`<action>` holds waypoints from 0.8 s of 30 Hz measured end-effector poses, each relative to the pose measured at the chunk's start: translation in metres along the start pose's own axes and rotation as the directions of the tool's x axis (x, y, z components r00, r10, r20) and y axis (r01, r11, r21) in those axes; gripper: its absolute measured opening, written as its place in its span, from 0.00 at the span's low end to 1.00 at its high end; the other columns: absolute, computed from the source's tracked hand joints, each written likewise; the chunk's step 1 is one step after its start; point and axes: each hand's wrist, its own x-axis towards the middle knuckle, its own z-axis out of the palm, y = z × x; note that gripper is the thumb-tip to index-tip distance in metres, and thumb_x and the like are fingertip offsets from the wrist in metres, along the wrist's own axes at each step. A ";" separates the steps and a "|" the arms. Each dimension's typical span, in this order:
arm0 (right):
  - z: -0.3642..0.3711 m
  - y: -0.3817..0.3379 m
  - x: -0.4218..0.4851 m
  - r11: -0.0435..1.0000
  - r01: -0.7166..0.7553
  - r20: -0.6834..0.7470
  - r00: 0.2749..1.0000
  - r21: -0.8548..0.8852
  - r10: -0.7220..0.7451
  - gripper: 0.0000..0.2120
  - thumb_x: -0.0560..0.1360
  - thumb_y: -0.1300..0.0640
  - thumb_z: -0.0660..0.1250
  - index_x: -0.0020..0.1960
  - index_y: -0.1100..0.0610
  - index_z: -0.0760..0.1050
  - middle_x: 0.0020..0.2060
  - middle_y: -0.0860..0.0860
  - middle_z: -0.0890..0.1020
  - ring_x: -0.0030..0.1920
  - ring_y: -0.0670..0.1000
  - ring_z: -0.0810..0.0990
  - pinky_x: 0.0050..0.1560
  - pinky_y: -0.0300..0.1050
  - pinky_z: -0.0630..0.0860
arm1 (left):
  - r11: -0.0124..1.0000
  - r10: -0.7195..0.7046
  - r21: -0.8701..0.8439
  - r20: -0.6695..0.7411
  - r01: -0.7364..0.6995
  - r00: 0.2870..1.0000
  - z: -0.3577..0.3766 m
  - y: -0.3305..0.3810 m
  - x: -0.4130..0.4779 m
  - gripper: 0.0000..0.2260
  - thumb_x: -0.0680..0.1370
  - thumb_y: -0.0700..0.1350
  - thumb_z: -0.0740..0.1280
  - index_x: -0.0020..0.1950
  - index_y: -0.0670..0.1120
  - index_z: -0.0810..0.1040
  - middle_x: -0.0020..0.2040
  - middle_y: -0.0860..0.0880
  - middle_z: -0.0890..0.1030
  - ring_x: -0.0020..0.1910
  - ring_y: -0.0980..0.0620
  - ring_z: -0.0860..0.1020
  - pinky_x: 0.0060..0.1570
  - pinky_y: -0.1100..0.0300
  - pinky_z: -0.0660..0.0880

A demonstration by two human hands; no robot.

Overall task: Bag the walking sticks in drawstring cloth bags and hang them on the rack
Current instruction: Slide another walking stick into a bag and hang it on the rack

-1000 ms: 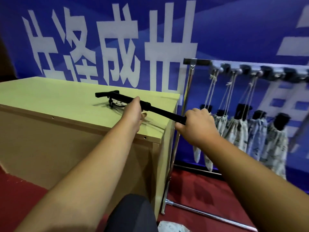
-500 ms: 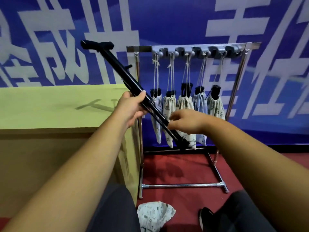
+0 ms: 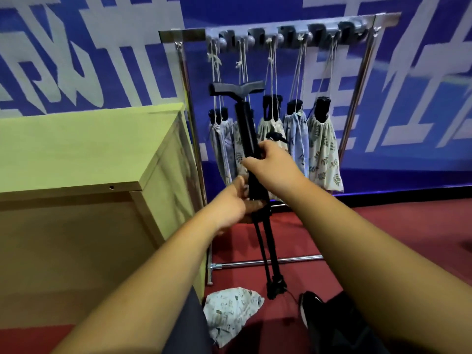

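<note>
We hold the black folding walking stick upright before the chrome rack, right grip clenched round its shaft and left grip clasping the joint below. It seems best to fold the dangling sections flush before fetching the floral drawstring cloth bag from the red floor by the rack's front rail. Our grips hide the joint, and the lower tips blur.

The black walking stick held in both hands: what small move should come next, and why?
Probably fold the two thin lower sections up against the shaft. The walking stick stands upright, gripped by the left hand and right hand, and those sections hang down loose, likely too long for the cloth bag lying on the floor.
</note>
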 end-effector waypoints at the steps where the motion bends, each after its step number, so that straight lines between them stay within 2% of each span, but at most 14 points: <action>1: 0.003 0.009 0.002 1.000 -0.019 -0.034 0.999 0.016 0.019 0.13 0.78 0.49 0.71 0.58 0.54 0.77 0.47 0.50 0.85 0.50 0.54 0.84 0.51 0.51 0.80 | 0.999 -0.034 0.009 0.047 0.033 0.998 0.001 -0.010 0.003 0.22 0.80 0.28 0.68 0.67 0.48 0.71 0.53 0.48 0.84 0.51 0.49 0.84 0.45 0.53 0.83; 4: 0.011 0.038 0.002 0.988 -0.095 -0.133 0.985 0.125 0.111 0.11 0.81 0.48 0.69 0.57 0.55 0.76 0.44 0.49 0.80 0.46 0.53 0.79 0.43 0.45 0.71 | 0.992 -0.123 0.038 0.145 0.118 0.982 0.003 -0.039 0.014 0.22 0.80 0.25 0.65 0.66 0.48 0.72 0.58 0.48 0.85 0.56 0.45 0.85 0.49 0.49 0.82; 6: 0.018 0.057 0.005 0.968 -0.121 -0.172 0.972 0.220 0.161 0.07 0.79 0.51 0.69 0.53 0.54 0.76 0.42 0.49 0.82 0.44 0.54 0.80 0.39 0.44 0.72 | 0.989 -0.149 0.042 0.136 0.145 0.979 0.006 -0.055 0.022 0.20 0.80 0.25 0.64 0.62 0.48 0.76 0.56 0.45 0.84 0.54 0.43 0.85 0.49 0.50 0.81; 9: 0.034 0.082 0.006 0.946 -0.138 -0.193 0.960 0.295 0.200 0.06 0.75 0.52 0.68 0.51 0.49 0.76 0.41 0.49 0.84 0.43 0.54 0.83 0.43 0.49 0.78 | 0.989 -0.144 0.017 0.013 0.144 0.990 0.013 -0.074 0.033 0.13 0.84 0.31 0.65 0.57 0.49 0.79 0.49 0.43 0.83 0.46 0.44 0.83 0.38 0.57 0.81; 12: 0.051 0.103 0.013 0.916 -0.163 -0.162 0.958 0.367 0.236 0.05 0.71 0.53 0.68 0.47 0.47 0.75 0.35 0.47 0.82 0.38 0.52 0.81 0.48 0.58 0.82 | 0.990 -0.140 -0.016 -0.131 0.139 0.981 0.019 -0.096 0.047 0.11 0.84 0.32 0.66 0.52 0.48 0.80 0.44 0.47 0.83 0.43 0.48 0.82 0.39 0.58 0.80; 14: 0.057 0.104 0.023 0.923 -0.134 -0.158 0.967 0.360 0.202 0.04 0.72 0.56 0.68 0.45 0.48 0.75 0.33 0.47 0.80 0.35 0.51 0.80 0.45 0.56 0.82 | 0.988 -0.149 -0.067 -0.213 0.137 0.966 0.018 -0.102 0.057 0.10 0.83 0.31 0.66 0.51 0.46 0.81 0.42 0.48 0.83 0.40 0.50 0.82 0.37 0.59 0.80; 16: 0.059 0.098 0.037 0.938 -0.099 -0.145 0.977 0.332 0.154 0.04 0.73 0.58 0.67 0.43 0.50 0.74 0.31 0.48 0.80 0.33 0.50 0.79 0.40 0.52 0.80 | 0.986 -0.131 -0.131 -0.266 0.099 0.955 0.013 -0.100 0.068 0.12 0.83 0.30 0.65 0.50 0.45 0.80 0.41 0.49 0.82 0.36 0.55 0.80 0.34 0.64 0.78; 18: 0.061 0.094 0.048 0.944 -0.072 -0.114 0.987 0.321 0.114 0.03 0.73 0.58 0.67 0.44 0.52 0.74 0.32 0.51 0.80 0.33 0.51 0.79 0.37 0.52 0.80 | 0.985 -0.089 -0.166 -0.305 0.039 0.948 0.007 -0.095 0.078 0.13 0.82 0.29 0.64 0.49 0.46 0.80 0.41 0.49 0.81 0.35 0.59 0.80 0.37 0.67 0.78; 20: 0.065 0.096 0.053 0.950 -0.052 -0.072 0.994 0.308 0.078 0.03 0.72 0.59 0.67 0.45 0.54 0.75 0.34 0.57 0.81 0.34 0.52 0.80 0.38 0.54 0.80 | 0.979 -0.071 -0.205 -0.342 -0.001 0.937 0.001 -0.093 0.085 0.12 0.83 0.30 0.65 0.49 0.47 0.80 0.41 0.50 0.83 0.38 0.59 0.81 0.41 0.64 0.79; 24: 0.075 0.103 0.054 0.946 -0.073 -0.018 0.996 0.316 0.083 0.06 0.70 0.60 0.68 0.41 0.50 0.74 0.32 0.49 0.80 0.35 0.50 0.80 0.41 0.53 0.79 | 0.965 -0.086 -0.261 -0.418 -0.029 0.905 -0.003 -0.090 0.095 0.13 0.83 0.31 0.63 0.50 0.48 0.81 0.38 0.52 0.83 0.37 0.60 0.81 0.37 0.66 0.77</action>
